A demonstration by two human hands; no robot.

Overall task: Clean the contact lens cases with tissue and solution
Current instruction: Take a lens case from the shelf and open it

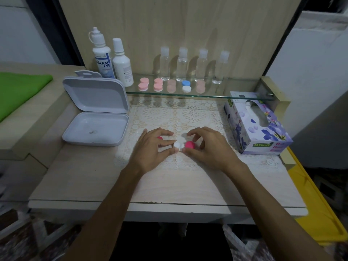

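A contact lens case with a white cap (178, 144) and a bright pink cap (189, 145) lies on the lace mat (188, 113) at the middle of the table. My left hand (152, 149) pinches the white side between thumb and forefinger. My right hand (209, 146) curls its thumb and fingers round the pink side. Another pink piece (160, 137) peeks out from under my left fingers. A floral tissue box (258, 129) stands at the right. Two white solution bottles (102, 59) (122, 66) stand at the back left.
A glass shelf (216, 95) at the back carries several pink lens cases (158, 84), a blue and white one (186, 86) and several clear bottles (181, 65). An open white box (96, 117) lies at the left, a green cloth (18, 87) further left, a yellow tray (310, 185) at the right.
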